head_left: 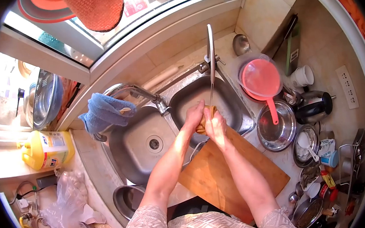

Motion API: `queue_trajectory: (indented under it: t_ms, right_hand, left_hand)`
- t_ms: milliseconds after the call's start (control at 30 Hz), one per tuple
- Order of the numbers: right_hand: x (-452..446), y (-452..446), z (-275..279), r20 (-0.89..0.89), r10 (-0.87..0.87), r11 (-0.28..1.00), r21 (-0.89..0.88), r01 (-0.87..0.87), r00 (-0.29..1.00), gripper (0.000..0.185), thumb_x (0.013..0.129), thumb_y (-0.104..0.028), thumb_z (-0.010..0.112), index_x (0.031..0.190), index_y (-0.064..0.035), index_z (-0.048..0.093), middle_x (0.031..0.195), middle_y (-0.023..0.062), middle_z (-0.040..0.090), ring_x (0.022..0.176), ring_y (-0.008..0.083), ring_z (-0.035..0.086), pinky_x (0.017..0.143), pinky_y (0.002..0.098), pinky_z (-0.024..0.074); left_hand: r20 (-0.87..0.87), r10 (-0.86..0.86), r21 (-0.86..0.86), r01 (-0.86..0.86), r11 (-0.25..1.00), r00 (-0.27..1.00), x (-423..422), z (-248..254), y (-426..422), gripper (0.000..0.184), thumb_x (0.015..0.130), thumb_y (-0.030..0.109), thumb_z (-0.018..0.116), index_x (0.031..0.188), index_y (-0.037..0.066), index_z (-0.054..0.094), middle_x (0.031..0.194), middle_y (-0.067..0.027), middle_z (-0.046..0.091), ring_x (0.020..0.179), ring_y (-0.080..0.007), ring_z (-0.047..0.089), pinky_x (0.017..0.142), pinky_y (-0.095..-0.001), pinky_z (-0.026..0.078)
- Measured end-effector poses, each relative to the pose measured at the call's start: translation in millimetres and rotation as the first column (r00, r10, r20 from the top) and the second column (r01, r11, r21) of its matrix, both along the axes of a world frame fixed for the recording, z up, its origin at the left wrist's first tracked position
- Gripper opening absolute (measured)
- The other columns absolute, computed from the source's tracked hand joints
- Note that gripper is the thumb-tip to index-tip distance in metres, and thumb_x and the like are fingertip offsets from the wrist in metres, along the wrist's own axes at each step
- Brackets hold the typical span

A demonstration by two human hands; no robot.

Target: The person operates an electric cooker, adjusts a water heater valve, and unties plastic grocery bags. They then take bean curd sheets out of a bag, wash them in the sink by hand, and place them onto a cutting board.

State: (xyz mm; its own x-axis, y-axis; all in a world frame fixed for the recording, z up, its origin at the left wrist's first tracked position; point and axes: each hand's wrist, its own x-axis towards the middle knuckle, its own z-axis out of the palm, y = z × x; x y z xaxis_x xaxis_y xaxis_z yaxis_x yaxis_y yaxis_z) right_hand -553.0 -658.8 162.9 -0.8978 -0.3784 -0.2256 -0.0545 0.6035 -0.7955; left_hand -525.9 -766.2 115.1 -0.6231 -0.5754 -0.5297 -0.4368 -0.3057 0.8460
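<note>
Both of my hands are closed around a bunched yellow-brown cloth (201, 129) over the right sink basin (228, 93). My left hand (194, 114) grips it from the left, and my right hand (216, 125) presses in from the right. A thin stream of water falls from the slim upright tap (210, 42) just above the cloth. Below my forearms, a wooden cutting board (244, 169) lies partly over the basin's near edge. Parts of the cloth are hidden by my fingers.
A blue towel (106, 112) hangs over the curved tap (141, 93) by the left basin (133, 146). On the right stand a pink strainer (261, 79), a steel bowl (277, 127) and a kettle (316, 106). A yellow jug (48, 148) sits at the left.
</note>
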Motion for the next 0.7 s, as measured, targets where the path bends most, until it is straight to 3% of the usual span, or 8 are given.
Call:
queue_trajectory:
  t_ms: [133, 200, 233, 267, 333, 400, 567, 700]
  right_hand:
    - [7, -11, 6, -0.058, 0.004, 1.000, 0.014, -0.003, 0.998, 0.053, 0.093, -0.047, 0.046, 0.093, 0.0034, 0.061, 0.096, 0.0309, 0.061, 0.091, 0.0473, 0.058, 0.079, 0.0501, 0.0454]
    - [14, -17, 3, -0.132, -0.039, 0.999, -0.032, 0.035, 0.991, 0.053, 0.094, -0.047, 0.045, 0.095, 0.0033, 0.061, 0.101, 0.0314, 0.059, 0.094, 0.0462, 0.056, 0.082, 0.0496, 0.0451]
    - [17, -18, -5, -0.106, -0.001, 0.990, -0.141, -0.014, 0.994, 0.052, 0.094, -0.046, 0.044, 0.097, 0.0028, 0.061, 0.104, 0.0297, 0.058, 0.095, 0.0447, 0.055, 0.082, 0.0483, 0.0450]
    - [18, -21, -16, -0.093, 0.040, 0.966, -0.251, -0.062, 0.995, 0.051, 0.095, -0.046, 0.044, 0.098, 0.0023, 0.061, 0.106, 0.0280, 0.057, 0.096, 0.0432, 0.054, 0.083, 0.0469, 0.0449]
    - [23, -32, -46, -0.179, -0.141, 0.952, -0.296, 0.083, 0.974, 0.051, 0.094, -0.045, 0.045, 0.095, 0.0039, 0.061, 0.101, 0.0248, 0.059, 0.091, 0.0378, 0.056, 0.078, 0.0451, 0.0460]
    - [10, -39, -55, 0.506, -0.440, 0.696, -0.330, 0.638, 0.742, 0.049, 0.093, -0.042, 0.049, 0.091, 0.0054, 0.061, 0.098, 0.0199, 0.061, 0.090, 0.0304, 0.057, 0.074, 0.0409, 0.0470]
    - [4, -24, -17, 0.837, 0.413, 0.446, -0.529, 0.722, 0.359, 0.039, 0.095, -0.044, 0.044, 0.120, -0.0167, 0.054, 0.114, 0.0033, 0.059, 0.108, 0.0208, 0.056, 0.092, 0.0370, 0.0469]
    - [11, -39, 3, 0.877, 0.248, 0.475, -0.480, 0.738, 0.411, 0.039, 0.098, -0.042, 0.040, 0.123, -0.0138, 0.051, 0.118, 0.0049, 0.057, 0.109, 0.0212, 0.055, 0.094, 0.0375, 0.0462]
  left_hand:
    - [-0.254, -0.030, -0.551, -0.119, 0.826, 0.967, -2, -9, -8, 0.055, 0.095, 0.049, 0.048, 0.114, 0.000, 0.063, 0.117, -0.0187, 0.060, 0.088, -0.0244, 0.063, 0.084, -0.0325, 0.048]
    - [-0.234, -0.137, -0.266, 0.073, 0.961, 0.962, 6, 7, -5, 0.062, 0.094, 0.056, 0.044, 0.126, 0.004, 0.054, 0.119, -0.0185, 0.057, 0.091, -0.0273, 0.062, 0.086, -0.0334, 0.048]
    - [-0.374, 0.014, 0.302, 0.108, 0.947, 0.927, 8, 13, -7, 0.061, 0.095, 0.056, 0.041, 0.128, 0.006, 0.052, 0.115, -0.0166, 0.058, 0.096, -0.0262, 0.060, 0.089, -0.0330, 0.047]
    - [-0.410, 0.215, 0.758, 0.200, 0.621, 0.886, 8, 17, -8, 0.060, 0.096, 0.055, 0.038, 0.130, 0.008, 0.050, 0.111, -0.0146, 0.060, 0.102, -0.0251, 0.057, 0.091, -0.0327, 0.045]
    - [-0.471, 0.217, 0.749, 0.257, 0.611, 0.855, 7, 32, 2, 0.062, 0.095, 0.054, 0.041, 0.137, 0.008, 0.039, 0.098, -0.0111, 0.057, 0.093, -0.0210, 0.057, 0.085, -0.0324, 0.047]
    - [-0.470, 0.222, 0.577, 0.107, 0.810, 0.854, 1, 31, 21, 0.055, 0.096, 0.044, 0.046, 0.136, 0.008, 0.042, 0.107, -0.0089, 0.057, 0.095, -0.0171, 0.056, 0.086, -0.0302, 0.046]
    - [-0.596, -0.061, 0.062, 0.121, 0.991, 0.801, 1, 16, 5, 0.055, 0.097, 0.023, 0.040, 0.147, 0.004, 0.026, 0.139, -0.0108, 0.044, 0.124, -0.0186, 0.044, 0.104, -0.0302, 0.033]
    - [-0.604, -0.126, 0.004, 0.161, 0.987, 0.787, 5, 29, 1, 0.063, 0.097, 0.033, 0.039, 0.150, 0.007, 0.015, 0.143, -0.0126, 0.040, 0.128, -0.0189, 0.040, 0.106, -0.0297, 0.030]
